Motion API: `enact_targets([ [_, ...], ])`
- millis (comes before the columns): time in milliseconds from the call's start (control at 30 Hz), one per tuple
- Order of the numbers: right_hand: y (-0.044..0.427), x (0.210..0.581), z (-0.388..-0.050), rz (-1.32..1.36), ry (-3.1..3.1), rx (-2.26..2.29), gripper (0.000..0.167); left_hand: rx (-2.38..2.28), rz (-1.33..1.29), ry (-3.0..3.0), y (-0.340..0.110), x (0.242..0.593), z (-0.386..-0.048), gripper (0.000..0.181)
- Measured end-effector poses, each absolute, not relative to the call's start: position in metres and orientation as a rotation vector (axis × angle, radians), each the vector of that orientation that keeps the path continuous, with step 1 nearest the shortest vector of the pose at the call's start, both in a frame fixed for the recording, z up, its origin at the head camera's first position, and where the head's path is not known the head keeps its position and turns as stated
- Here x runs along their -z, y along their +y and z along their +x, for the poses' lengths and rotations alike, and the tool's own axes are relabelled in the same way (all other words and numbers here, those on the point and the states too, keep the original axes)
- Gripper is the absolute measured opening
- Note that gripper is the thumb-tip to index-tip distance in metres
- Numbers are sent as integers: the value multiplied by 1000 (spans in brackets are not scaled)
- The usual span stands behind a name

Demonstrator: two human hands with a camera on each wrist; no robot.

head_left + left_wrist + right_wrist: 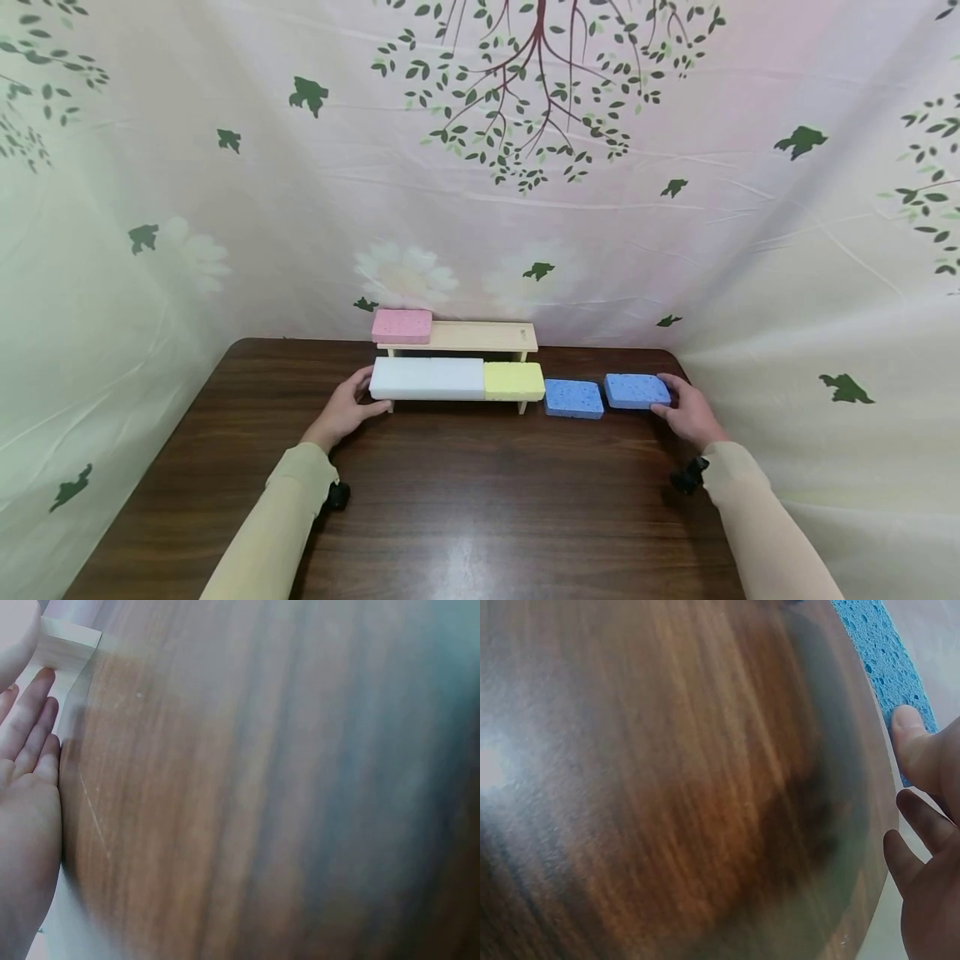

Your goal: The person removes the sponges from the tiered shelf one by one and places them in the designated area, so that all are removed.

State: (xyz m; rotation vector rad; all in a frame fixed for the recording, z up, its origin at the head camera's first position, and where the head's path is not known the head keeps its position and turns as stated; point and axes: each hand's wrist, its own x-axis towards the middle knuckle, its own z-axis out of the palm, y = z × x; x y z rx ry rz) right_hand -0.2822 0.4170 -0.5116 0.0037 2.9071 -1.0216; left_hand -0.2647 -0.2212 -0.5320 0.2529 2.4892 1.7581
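Note:
A row of white sponge blocks (427, 379) and a yellow sponge (514, 382) lies along the front step of a small wooden shelf (480, 336). My left hand (348, 406) holds the row's left end, thumb at the front lower edge; in the left wrist view its other fingers (34, 746) reach toward the pale wood. My right hand (688, 412) grips a blue sponge (637, 391) by its right end, the thumb (911, 731) pressing its face. Left of it, beside the yellow sponge, lies another blue sponge (573, 398).
A pink sponge (402, 326) sits at the left of the shelf's upper step. The dark wooden table (465, 500) extends toward me, and a printed cloth (480, 217) with leaves and flowers hangs behind and at both sides.

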Motion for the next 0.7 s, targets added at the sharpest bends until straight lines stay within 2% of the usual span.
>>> enact_targets([
  [700,425,537,-280,-61,2920,935,71,-1747,207,2492,-220,532,-266,81],
])
